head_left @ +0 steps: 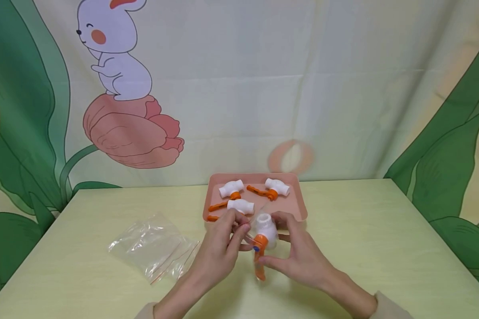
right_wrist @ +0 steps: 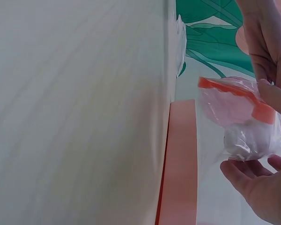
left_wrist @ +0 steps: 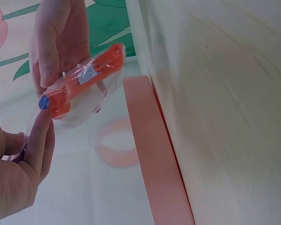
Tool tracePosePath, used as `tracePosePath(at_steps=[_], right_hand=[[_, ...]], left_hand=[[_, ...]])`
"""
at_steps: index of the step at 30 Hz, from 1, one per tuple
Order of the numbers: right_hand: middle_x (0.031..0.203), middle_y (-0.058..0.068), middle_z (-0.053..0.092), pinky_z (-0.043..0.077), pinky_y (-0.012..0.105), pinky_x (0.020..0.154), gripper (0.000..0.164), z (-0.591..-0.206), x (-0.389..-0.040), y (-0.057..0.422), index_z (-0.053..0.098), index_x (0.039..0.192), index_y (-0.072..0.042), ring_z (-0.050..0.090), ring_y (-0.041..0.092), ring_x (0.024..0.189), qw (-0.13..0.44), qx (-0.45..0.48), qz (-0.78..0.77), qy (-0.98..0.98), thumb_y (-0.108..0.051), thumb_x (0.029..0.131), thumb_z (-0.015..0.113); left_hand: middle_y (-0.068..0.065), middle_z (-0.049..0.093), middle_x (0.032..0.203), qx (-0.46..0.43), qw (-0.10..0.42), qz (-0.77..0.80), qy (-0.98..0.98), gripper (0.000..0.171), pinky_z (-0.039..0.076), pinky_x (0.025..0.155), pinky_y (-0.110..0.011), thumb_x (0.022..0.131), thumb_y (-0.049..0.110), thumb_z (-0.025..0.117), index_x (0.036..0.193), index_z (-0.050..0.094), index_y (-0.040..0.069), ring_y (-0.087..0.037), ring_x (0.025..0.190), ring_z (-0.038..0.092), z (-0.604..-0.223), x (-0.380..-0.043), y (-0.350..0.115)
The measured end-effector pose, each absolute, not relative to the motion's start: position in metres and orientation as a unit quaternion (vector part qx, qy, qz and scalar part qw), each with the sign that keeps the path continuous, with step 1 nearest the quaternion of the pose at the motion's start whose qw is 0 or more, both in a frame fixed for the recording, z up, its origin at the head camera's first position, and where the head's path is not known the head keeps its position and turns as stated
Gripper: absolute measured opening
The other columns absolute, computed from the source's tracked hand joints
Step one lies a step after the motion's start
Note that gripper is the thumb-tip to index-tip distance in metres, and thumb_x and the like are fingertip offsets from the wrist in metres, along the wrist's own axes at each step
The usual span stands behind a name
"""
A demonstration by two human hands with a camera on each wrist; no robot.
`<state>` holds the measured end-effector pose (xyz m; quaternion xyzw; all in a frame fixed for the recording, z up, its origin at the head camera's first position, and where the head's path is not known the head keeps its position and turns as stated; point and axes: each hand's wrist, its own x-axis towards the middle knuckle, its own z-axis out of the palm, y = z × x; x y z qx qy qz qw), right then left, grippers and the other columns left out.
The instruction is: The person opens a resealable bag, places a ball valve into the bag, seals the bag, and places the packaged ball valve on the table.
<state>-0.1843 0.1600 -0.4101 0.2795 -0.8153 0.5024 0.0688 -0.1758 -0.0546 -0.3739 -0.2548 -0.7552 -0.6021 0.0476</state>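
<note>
You're pinching the clear bag [right_wrist: 213, 105] by its edge with your left hand [head_left: 225, 243]; your right hand [head_left: 299, 253] is gripping the bagged white-and-orange valve [head_left: 265, 230] above the table [head_left: 367, 239], by the pink tray [head_left: 283, 211] where other valves [head_left: 241, 206] are lying.

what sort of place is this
Probably a simple indoor tabletop workspace, though the wider room isn't shown. A pale table stands before a hanging cloth printed with a rabbit and plants, and on it a pink tray holds white-and-orange valves.
</note>
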Motion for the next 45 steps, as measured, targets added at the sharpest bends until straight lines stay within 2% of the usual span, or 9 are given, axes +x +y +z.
tracePosePath(at_steps=[5,11,18,21,24,30,34,45], right_hand=[[0.141,0.000,0.050,0.054,0.044,0.096,0.086,-0.411,-0.183,0.157,0.040,0.144,-0.015,0.055,0.022,0.123,0.071,0.267,0.497,-0.822,-0.030,0.078,0.093],[0.138,0.001,0.051,0.055,0.039,0.095,0.079,-0.411,-0.182,0.157,0.041,0.141,-0.011,0.056,0.021,0.121,0.083,0.272,0.491,-0.824,-0.017,0.080,0.090],[0.134,0.002,0.053,0.054,0.040,0.095,0.072,-0.407,-0.181,0.158,0.044,0.138,-0.006,0.059,0.022,0.115,0.094,0.252,0.474,-0.839,-0.009,0.079,0.085],[0.131,0.001,0.056,0.055,0.040,0.095,0.068,-0.406,-0.181,0.160,0.046,0.135,-0.007,0.061,0.021,0.112,0.097,0.245,0.467,-0.844,-0.008,0.079,0.085],[0.125,-0.003,0.057,0.055,0.038,0.092,0.064,-0.407,-0.182,0.163,0.048,0.131,-0.010,0.062,0.020,0.107,0.105,0.250,0.458,-0.847,-0.008,0.079,0.085],[0.115,-0.006,0.060,0.055,0.032,0.085,0.060,-0.409,-0.185,0.173,0.051,0.127,-0.012,0.062,0.016,0.099,0.116,0.256,0.440,-0.853,-0.009,0.078,0.085],[0.109,-0.005,0.061,0.053,0.030,0.081,0.059,-0.409,-0.186,0.180,0.053,0.126,-0.012,0.060,0.016,0.097,0.117,0.245,0.427,-0.862,-0.008,0.076,0.085],[0.107,0.000,0.057,0.052,0.027,0.074,0.056,-0.407,-0.189,0.199,0.053,0.124,-0.010,0.058,0.017,0.088,0.097,0.196,0.400,-0.890,-0.008,0.076,0.082]], left_hand=[[-0.017,0.055,0.102,-0.247,0.041,-0.613,-0.749,0.004,0.061,0.070,-0.031,0.104,-0.005,0.052,0.106,0.054,-0.002,-0.029,0.088,0.068,-0.373,-0.175,-0.053],[-0.018,0.054,0.104,-0.246,0.036,-0.617,-0.746,0.005,0.061,0.070,-0.032,0.104,-0.006,0.052,0.106,0.053,-0.003,-0.029,0.088,0.068,-0.375,-0.175,-0.052],[-0.019,0.055,0.105,-0.247,0.021,-0.627,-0.738,0.006,0.062,0.071,-0.035,0.104,-0.005,0.053,0.110,0.054,-0.003,-0.030,0.088,0.067,-0.376,-0.175,-0.051],[-0.018,0.056,0.104,-0.241,0.013,-0.627,-0.741,0.007,0.062,0.072,-0.035,0.104,-0.003,0.056,0.110,0.056,-0.003,-0.033,0.087,0.068,-0.376,-0.174,-0.051],[-0.015,0.058,0.102,-0.239,0.009,-0.621,-0.747,0.008,0.061,0.073,-0.033,0.103,-0.001,0.059,0.110,0.058,-0.002,-0.031,0.087,0.067,-0.377,-0.174,-0.051],[-0.004,0.065,0.097,-0.253,0.005,-0.573,-0.780,0.012,0.058,0.072,-0.029,0.103,0.012,0.064,0.114,0.065,0.006,-0.021,0.089,0.064,-0.379,-0.178,-0.056],[-0.001,0.067,0.101,-0.256,-0.009,-0.543,-0.800,0.018,0.055,0.077,-0.031,0.105,0.022,0.062,0.119,0.066,0.010,-0.018,0.096,0.062,-0.380,-0.180,-0.058],[0.006,0.064,0.102,-0.253,-0.043,-0.481,-0.838,0.026,0.053,0.082,-0.032,0.108,0.033,0.055,0.119,0.065,0.012,-0.018,0.098,0.061,-0.382,-0.182,-0.067]])
